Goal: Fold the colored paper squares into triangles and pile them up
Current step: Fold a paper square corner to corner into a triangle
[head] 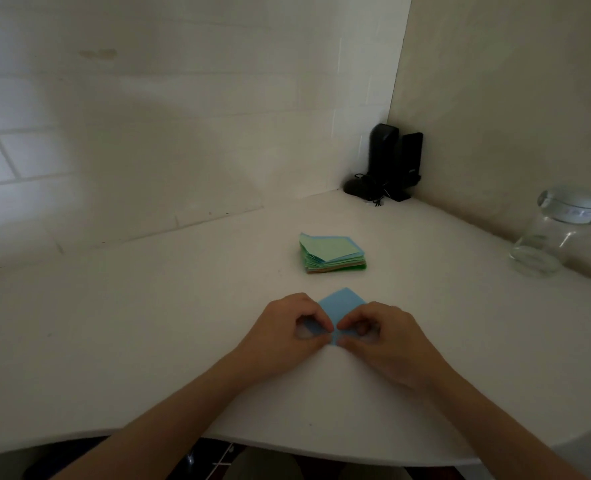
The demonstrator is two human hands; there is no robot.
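A person is sitting at a white table [148, 323] in a dim corner, both forearms reaching forward over its near edge. The two hands are meeting over a single blue paper square [343, 303] lying close to the person, turned so one corner is pointing away toward the wall. The left hand [289, 329] is pinching the near left part of the sheet, index finger and thumb curling round to form a small ring. The right hand [387, 337] is doing the same on the near right part, its fingertips coming almost against those of the left hand at the paper's near corner. The far half of the sheet is lying flat and uncovered; the light is poor, so I cannot say whether the near corner is lifting off the table or being pressed down.

Farther back, well apart from the hands, a stack of paper squares [332, 252] is sitting on the table, a pale green sheet on top, a blue one showing just beneath it, and green and brownish edges lower down. The sheets are sitting slightly fanned rather than squared up.

In the corner where the two walls are meeting, a pair of black speakers [396, 157] is standing upright with a tangle of cord at the base. Off to the right, near the wall, a clear glass jar [557, 233] with a lid is standing on the table.
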